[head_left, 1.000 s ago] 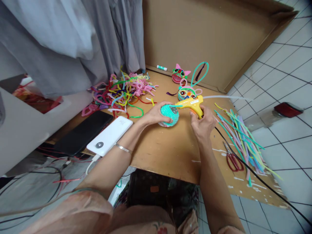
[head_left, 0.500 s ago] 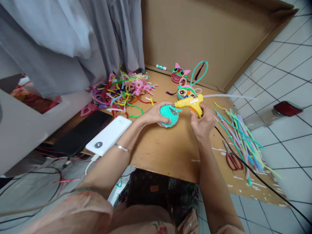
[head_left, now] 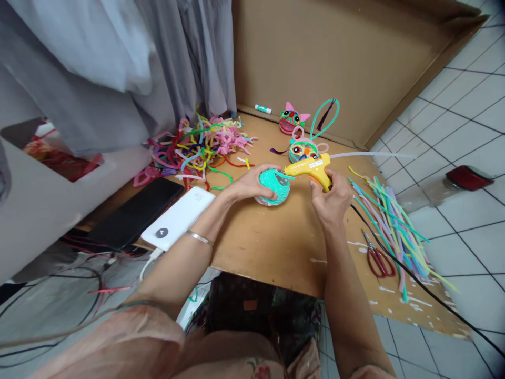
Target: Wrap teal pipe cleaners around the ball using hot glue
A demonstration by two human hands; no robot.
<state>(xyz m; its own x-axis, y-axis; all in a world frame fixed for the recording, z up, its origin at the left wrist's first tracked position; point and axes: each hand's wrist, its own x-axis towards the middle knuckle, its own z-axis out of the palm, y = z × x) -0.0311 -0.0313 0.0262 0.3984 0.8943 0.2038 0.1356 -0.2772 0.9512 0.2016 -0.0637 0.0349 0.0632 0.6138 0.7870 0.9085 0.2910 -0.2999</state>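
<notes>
My left hand [head_left: 252,183] is wrapped round a turquoise ball [head_left: 273,188] covered in coiled strands, with a greyish patch near its upper right. My right hand [head_left: 332,197] grips the handle of a yellow glue gun [head_left: 310,167], a translucent glue stick reaching out from its rear to the right. The gun's nozzle points left and meets the ball's top right side, beside a short loose turquoise end. Whether the tip touches the ball I cannot tell. Just behind the gun lies a decorated round face [head_left: 302,149] with pink loops.
Coloured pipe cleaners [head_left: 213,145] are heaped at the back left; straight ones [head_left: 394,226] lie right, by red-handled scissors [head_left: 379,260] and a black cable. A white power bank [head_left: 178,218] and black phone [head_left: 138,213] sit left. Behind are a pink-eared figure [head_left: 291,120] and glue stick tube [head_left: 263,109].
The whole view has shifted slightly, so things appear a little further right. Both hands keep their grips, and the gun stays at the ball.
</notes>
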